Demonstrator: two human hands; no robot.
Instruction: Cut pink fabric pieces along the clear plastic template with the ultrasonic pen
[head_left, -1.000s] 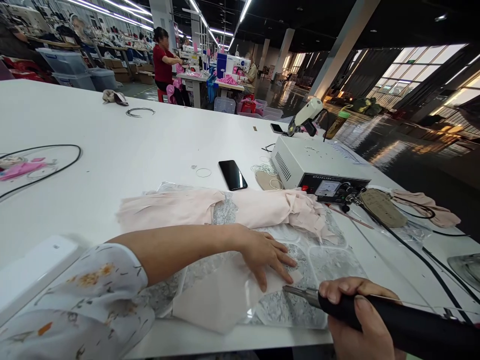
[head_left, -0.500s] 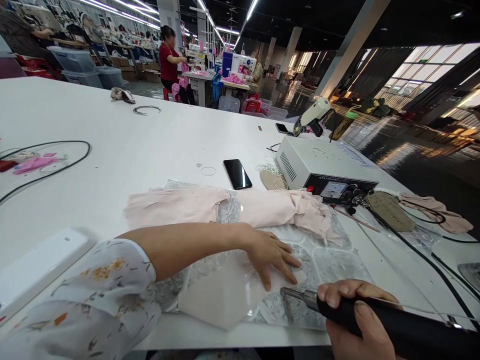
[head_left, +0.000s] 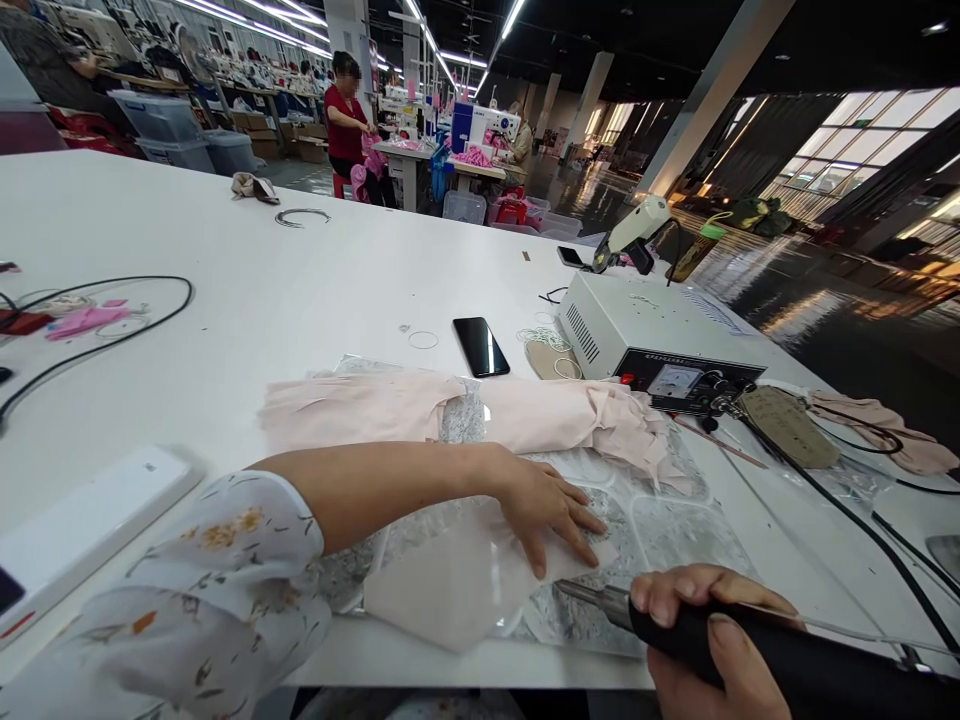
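Note:
My left hand (head_left: 551, 510) lies flat with fingers spread on a pale pink fabric piece (head_left: 427, 585), pressing it onto a grey marble-patterned mat (head_left: 682, 535). Something clear and shiny covers part of the fabric. My right hand (head_left: 712, 640) is wrapped round a black-handled tool (head_left: 817, 650) with a narrow metal tip, probably a corded ultrasonic cutter. Its tip points left, close to the fabric's lower right edge, just below my left fingers. Whether the tip touches the fabric, I cannot tell. Beyond my left forearm, two stacks of pale pink fabric (head_left: 540, 415) rest on the mat.
A grey control box (head_left: 660, 320) with a dial stands at the right, and a black cable (head_left: 825, 495) runs from it. A phone (head_left: 481, 347) lies behind the stacks. At the left are a white case (head_left: 90, 540) and a looped cord (head_left: 169, 280). Farther off, a person (head_left: 346, 120) works.
The tool's tip has moved slightly left along the fabric's lower edge. My left hand stays put on the fabric. The whole view has shifted a little.

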